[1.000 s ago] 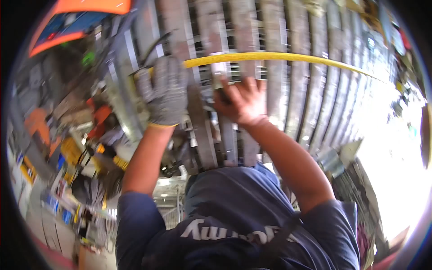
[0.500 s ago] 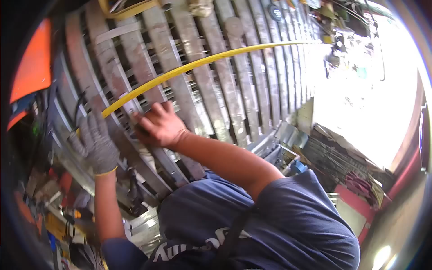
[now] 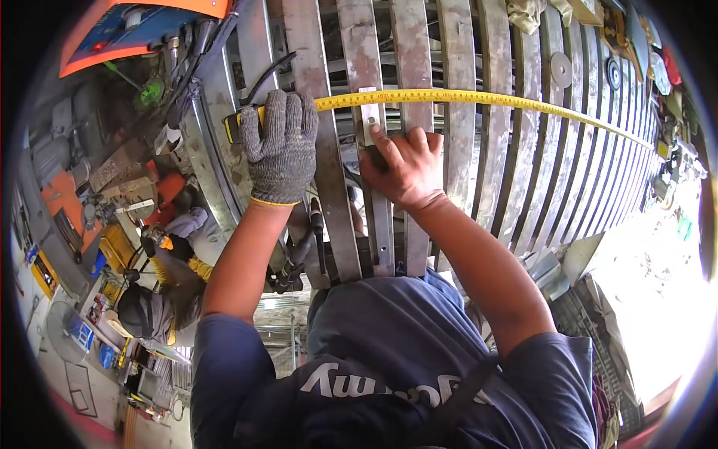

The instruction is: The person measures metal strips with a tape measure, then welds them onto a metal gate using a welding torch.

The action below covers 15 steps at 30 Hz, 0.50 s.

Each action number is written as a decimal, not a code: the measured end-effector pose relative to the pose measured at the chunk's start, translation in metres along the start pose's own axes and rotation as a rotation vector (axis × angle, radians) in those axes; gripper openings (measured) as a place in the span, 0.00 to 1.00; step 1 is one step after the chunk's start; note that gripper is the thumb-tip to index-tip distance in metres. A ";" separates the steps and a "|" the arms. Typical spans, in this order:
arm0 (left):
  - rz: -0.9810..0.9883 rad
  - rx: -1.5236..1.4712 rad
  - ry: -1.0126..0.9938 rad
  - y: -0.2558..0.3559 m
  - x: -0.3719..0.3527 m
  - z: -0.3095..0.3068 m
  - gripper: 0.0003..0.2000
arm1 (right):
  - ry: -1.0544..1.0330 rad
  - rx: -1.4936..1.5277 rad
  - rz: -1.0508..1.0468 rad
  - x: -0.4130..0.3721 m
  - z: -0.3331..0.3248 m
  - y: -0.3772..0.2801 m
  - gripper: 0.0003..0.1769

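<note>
My left hand (image 3: 283, 146), in a grey knit glove, is closed over the case of a tape measure (image 3: 232, 129), most of which it hides. From there the yellow tape blade (image 3: 449, 96) runs far to the right across a row of metal bars (image 3: 458, 142). Bare and with bent fingers, my right hand (image 3: 407, 168) rests on the bars just below the blade. Its index fingertip is at a pale metal strip (image 3: 370, 114) with a hole, whose top end reaches the blade. A dark piece shows under the curled fingers; I cannot tell what it is.
An orange-and-blue machine (image 3: 142, 30) with dark cables stands at the upper left. Another person (image 3: 161, 299) in yellow gloves works below left among tools. A grey disc (image 3: 561, 69), a dark disc (image 3: 614, 74) and a crumpled cloth (image 3: 526, 13) lie on the bars.
The view has turned and shifted, so the bars look more upright and the tape more level. Both hands keep much the same places by the tape.
</note>
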<state>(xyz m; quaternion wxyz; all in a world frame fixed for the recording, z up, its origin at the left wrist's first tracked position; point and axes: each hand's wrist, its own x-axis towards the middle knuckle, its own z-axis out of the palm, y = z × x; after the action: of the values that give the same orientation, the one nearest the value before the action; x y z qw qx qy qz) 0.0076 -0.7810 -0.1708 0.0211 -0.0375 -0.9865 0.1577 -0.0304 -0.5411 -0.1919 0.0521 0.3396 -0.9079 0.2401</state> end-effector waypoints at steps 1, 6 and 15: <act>0.001 0.001 0.016 0.000 -0.001 0.001 0.21 | 0.006 -0.002 0.000 0.000 0.000 0.000 0.33; -0.001 0.030 0.071 0.001 -0.004 0.008 0.20 | 0.000 0.004 -0.002 0.001 -0.001 0.000 0.32; 0.008 0.005 0.084 0.000 -0.003 0.006 0.20 | 0.018 -0.002 -0.006 0.002 -0.001 -0.001 0.33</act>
<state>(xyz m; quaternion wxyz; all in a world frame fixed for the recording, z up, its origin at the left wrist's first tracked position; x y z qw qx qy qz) 0.0103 -0.7834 -0.1766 0.0620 -0.0480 -0.9842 0.1587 -0.0312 -0.5420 -0.1902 0.0612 0.3401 -0.9066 0.2421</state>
